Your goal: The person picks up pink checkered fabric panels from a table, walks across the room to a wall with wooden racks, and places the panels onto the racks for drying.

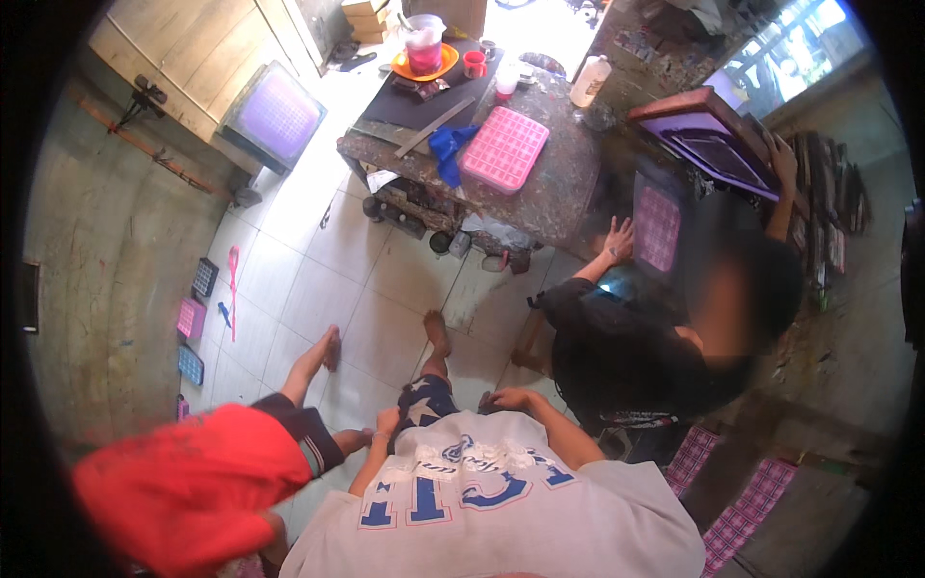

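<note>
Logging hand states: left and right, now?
Left hand: by the starry shorts; open or closed can't be told.
Right hand: at a small dark object; grip can't be told.

At lower centre, the left hand (pixel 386 421) rests beside the star-patterned shorts (pixel 426 400); the right hand (pixel 513 399) curls by a small dark thing (pixel 488 403), unclear. At right, a co-worker (pixel 626 356) in black reaches to a tilted purple frame (pixel 713 154) above a pink-checked panel (pixel 659 228). Upper centre, a pink-checked stack (pixel 506 147) lies on the stained table (pixel 570 197).

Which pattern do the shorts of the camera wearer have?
White stars on dark blue shorts; they show best in the head view.
</note>
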Tool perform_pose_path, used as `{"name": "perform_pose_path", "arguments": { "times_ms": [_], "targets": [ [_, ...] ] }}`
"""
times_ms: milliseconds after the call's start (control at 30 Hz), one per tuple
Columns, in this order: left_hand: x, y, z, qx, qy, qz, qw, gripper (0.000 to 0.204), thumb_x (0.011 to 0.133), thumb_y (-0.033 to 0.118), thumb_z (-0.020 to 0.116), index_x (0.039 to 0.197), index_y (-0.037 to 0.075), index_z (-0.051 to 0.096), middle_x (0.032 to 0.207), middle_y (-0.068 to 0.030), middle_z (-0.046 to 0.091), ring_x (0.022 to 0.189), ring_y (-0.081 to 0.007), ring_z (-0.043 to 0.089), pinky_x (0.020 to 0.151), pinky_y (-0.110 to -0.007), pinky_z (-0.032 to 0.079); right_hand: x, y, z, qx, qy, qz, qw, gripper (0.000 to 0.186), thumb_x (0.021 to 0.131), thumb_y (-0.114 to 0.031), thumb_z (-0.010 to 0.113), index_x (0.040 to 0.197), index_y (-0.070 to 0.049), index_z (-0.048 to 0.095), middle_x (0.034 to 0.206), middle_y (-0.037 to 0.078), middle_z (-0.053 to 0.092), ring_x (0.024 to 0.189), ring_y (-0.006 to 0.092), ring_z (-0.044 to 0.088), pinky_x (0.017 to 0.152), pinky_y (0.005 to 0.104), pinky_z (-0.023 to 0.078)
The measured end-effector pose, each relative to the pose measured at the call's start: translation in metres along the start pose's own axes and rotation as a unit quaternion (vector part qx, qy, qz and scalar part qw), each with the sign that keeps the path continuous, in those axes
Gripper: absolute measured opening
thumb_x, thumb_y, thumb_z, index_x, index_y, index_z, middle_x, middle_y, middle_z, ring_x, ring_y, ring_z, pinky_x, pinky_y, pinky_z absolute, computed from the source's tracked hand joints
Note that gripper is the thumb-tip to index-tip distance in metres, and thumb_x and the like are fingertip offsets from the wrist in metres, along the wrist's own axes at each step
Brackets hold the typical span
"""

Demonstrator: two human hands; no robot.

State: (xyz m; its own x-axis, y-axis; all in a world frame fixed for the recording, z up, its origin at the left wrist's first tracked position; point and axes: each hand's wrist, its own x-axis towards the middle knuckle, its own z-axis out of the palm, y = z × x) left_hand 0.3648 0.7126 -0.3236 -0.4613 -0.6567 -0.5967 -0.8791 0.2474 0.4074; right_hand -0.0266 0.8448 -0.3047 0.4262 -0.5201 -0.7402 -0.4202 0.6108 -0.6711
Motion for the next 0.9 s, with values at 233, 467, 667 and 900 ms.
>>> {"name": "perform_pose_path", "arguments": {
  "times_ms": [233, 467, 667, 900],
  "targets": [
    [0.090, 0.029, -0.154, -0.581, 0.038, -0.265, 0.768, 0.026, 0.087, 0.025, 0.047, 0.099, 0.003, 0.055, 0.086, -0.0065, 0.062, 0.065, -0.0160, 0.059, 0.051, -0.026, 0.048, 0.055, -0.086, -0.090, -0.109, 0.024, 0.002, 0.994, 0.045, 0.080, -0.028, 0.055, 0.118, -0.005, 0.054, 0.110, 0.016, 0.059, 0.099, 0.0280, 0.056, 0.083, 0.0365, 0.046],
    [0.155, 0.053, -0.242, -0.528, -0.018, -0.289, 0.798, 0.036, 0.086, 0.025, 0.044, 0.113, 0.001, 0.049, 0.102, -0.0125, 0.059, 0.081, -0.0223, 0.060, 0.070, -0.036, 0.048, 0.011, -0.235, -0.188, 0.053, 0.014, 0.119, 0.991, 0.050, 0.081, -0.030, 0.056, 0.126, -0.012, 0.046, 0.116, 0.013, 0.054, 0.087, 0.0233, 0.061, 0.073, 0.0378, 0.050],
    [0.202, 0.070, -0.272, -0.499, -0.039, -0.319, 0.805, 0.037, 0.087, 0.025, 0.044, 0.114, 0.001, 0.048, 0.099, -0.0120, 0.060, 0.077, -0.0229, 0.060, 0.064, -0.036, 0.050, 0.028, -0.242, -0.251, 0.040, 0.049, 0.065, 0.996, 0.044, 0.076, -0.030, 0.057, 0.116, -0.011, 0.057, 0.107, 0.010, 0.061, 0.084, 0.0235, 0.060, 0.074, 0.0375, 0.049],
    [0.273, 0.113, -0.362, -0.439, -0.075, -0.293, 0.846, 0.039, 0.089, 0.025, 0.043, 0.118, -0.001, 0.046, 0.104, -0.0131, 0.059, 0.085, -0.0251, 0.061, 0.071, -0.037, 0.051, 0.034, -0.274, -0.353, 0.162, 0.034, 0.109, 0.980, 0.047, 0.075, -0.033, 0.060, 0.117, -0.012, 0.056, 0.113, 0.010, 0.058, 0.091, 0.0267, 0.061, 0.076, 0.0432, 0.049]
  ]
}}
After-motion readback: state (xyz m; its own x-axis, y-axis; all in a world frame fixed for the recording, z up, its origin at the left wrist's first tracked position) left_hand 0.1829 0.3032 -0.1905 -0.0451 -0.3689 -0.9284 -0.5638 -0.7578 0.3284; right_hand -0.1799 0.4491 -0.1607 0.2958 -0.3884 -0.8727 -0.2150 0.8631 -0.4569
